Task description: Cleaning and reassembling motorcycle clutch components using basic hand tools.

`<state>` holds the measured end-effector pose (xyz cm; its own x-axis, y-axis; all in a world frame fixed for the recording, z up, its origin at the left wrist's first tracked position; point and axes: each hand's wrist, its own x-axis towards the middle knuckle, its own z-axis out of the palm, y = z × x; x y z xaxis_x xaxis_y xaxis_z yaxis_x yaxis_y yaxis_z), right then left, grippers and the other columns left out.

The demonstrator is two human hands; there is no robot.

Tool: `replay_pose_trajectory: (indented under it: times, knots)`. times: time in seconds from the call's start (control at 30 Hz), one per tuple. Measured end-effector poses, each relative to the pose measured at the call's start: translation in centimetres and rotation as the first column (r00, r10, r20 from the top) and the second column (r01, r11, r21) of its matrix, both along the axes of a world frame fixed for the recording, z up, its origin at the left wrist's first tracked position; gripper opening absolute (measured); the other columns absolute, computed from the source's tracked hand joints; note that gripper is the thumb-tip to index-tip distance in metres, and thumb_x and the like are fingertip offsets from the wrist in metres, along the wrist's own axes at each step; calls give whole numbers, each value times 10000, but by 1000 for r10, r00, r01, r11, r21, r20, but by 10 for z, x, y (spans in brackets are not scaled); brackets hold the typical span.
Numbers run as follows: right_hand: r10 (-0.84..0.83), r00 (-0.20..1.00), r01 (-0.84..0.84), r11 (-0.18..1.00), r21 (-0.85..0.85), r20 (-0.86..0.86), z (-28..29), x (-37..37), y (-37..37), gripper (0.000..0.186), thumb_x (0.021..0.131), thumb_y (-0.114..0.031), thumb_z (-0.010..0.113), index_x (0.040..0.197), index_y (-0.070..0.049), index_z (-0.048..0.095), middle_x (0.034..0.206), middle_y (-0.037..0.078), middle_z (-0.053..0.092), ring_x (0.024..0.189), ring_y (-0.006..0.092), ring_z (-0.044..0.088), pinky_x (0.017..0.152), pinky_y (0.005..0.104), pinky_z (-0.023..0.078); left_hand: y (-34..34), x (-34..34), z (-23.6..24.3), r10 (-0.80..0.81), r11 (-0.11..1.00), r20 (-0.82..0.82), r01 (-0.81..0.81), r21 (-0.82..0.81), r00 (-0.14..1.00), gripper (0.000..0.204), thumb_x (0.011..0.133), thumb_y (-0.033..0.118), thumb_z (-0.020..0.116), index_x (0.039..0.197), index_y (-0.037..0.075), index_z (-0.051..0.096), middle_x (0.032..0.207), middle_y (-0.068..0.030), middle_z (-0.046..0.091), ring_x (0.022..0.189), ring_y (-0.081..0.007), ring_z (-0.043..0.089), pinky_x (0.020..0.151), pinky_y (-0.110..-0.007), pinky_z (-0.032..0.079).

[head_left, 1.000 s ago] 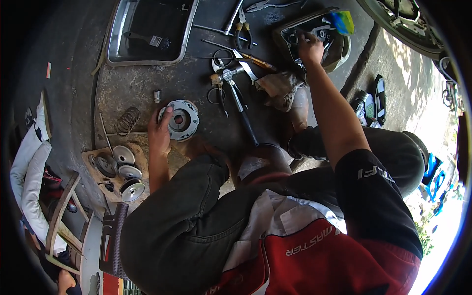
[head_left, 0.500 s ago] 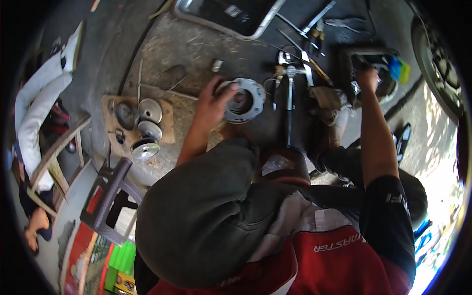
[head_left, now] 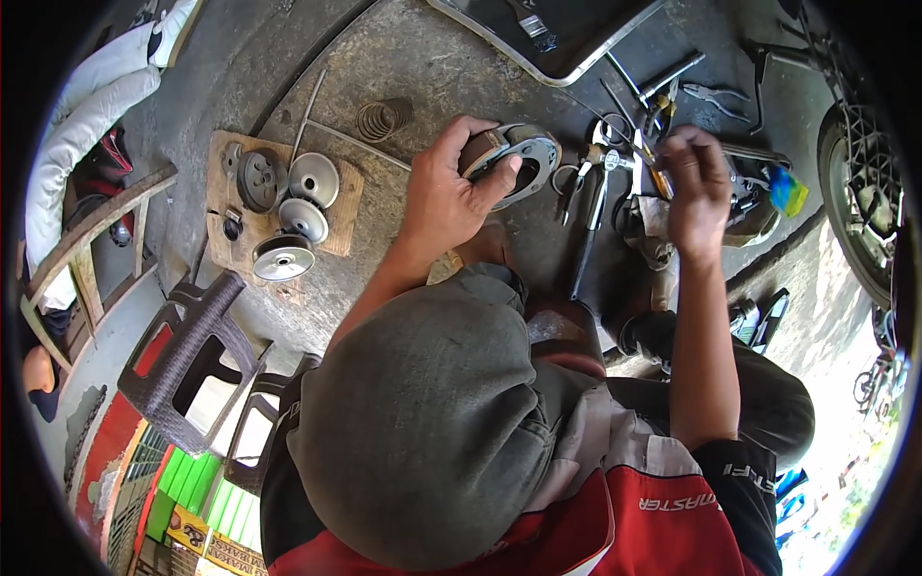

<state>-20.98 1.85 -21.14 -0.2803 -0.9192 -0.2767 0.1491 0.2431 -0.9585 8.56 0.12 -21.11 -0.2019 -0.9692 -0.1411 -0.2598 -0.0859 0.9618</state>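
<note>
I observe the left hand [head_left: 447,192] gripping the ring part [head_left: 545,152] by its left side, thumb laid over the face, fingers behind; the part is held tilted, raised in front of the knee. The right hand [head_left: 699,192] hangs over the tools, fingers curled — I cannot tell whether it holds anything. Just right of it, partly hidden by it, I note the bin [head_left: 759,230]; beyond it, the pliers [head_left: 715,96]. The hammer [head_left: 582,254] lies between the two hands. Left of the left hand I record the spring [head_left: 384,119] and — farther out — the board [head_left: 341,206] bearing metal discs [head_left: 314,180].
</note>
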Motion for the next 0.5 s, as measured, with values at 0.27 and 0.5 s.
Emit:
replay_pose_trajectory:
  times: [0.27,0.5]
  knots:
    - [363,575,-696,689,-205,-733,49,90,-23,268,760,23,791,1011,-62,748,1013,59,718,915,224,691,829,343,564,-7,23,21,10,962,-150,31,272,989,280,932,179,749,1100,-26,656,972,-75,724,911,-118,662,813,-279,525]
    - [438,349,-881,454,-132,-828,65,90,-43,371,635,-16,815,990,-108,764,983,29,678,910,235,653,785,362,569,-2,28,31,38,866,-338,137,481,941,304,942,224,697,1099,-35,679,969,-86,712,903,-129,656,832,-286,515]
